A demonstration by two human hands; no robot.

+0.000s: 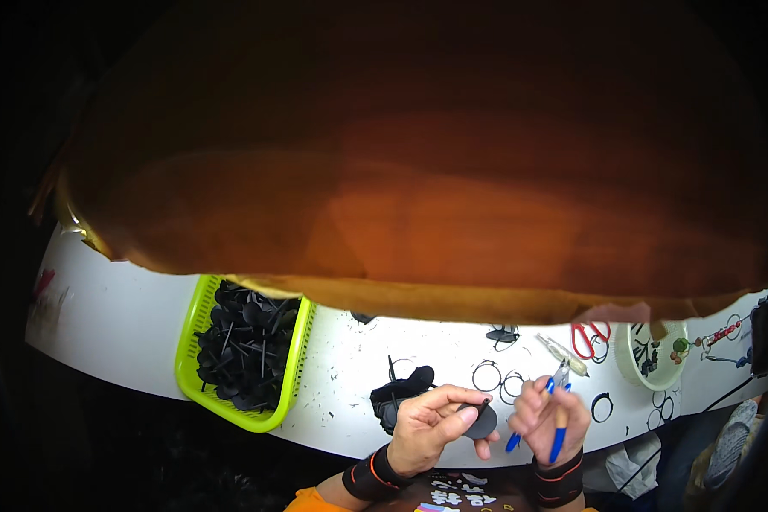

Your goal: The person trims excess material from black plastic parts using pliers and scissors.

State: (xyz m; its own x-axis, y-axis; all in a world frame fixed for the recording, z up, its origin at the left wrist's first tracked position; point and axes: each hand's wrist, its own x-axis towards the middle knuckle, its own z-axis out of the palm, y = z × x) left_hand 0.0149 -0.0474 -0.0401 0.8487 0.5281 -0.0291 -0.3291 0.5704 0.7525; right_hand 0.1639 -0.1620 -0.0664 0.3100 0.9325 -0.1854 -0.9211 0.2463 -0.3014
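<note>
My left hand (425, 429) pinches a round black disc-shaped part (481, 423) with a short stem between thumb and fingers. Beside it, my right hand (565, 420) holds cutting pliers (559, 442) with blue handles, their metal jaws pointing up and away from me. The pliers are apart from the disc. Just left of my left hand lies a small heap of black parts (386, 403). Several thin black rings (487, 375) are spread on the white table (350, 358) beyond my hands.
A lime-green basket (189, 358) full of black stemmed discs stands at the left. Farther right are red-handled scissors (582, 341), a pale tool (565, 355) and a whitish bowl (681, 375) with small pieces. Dark scraps dot the table. A brown-orange covering (452, 222) hides the upper view.
</note>
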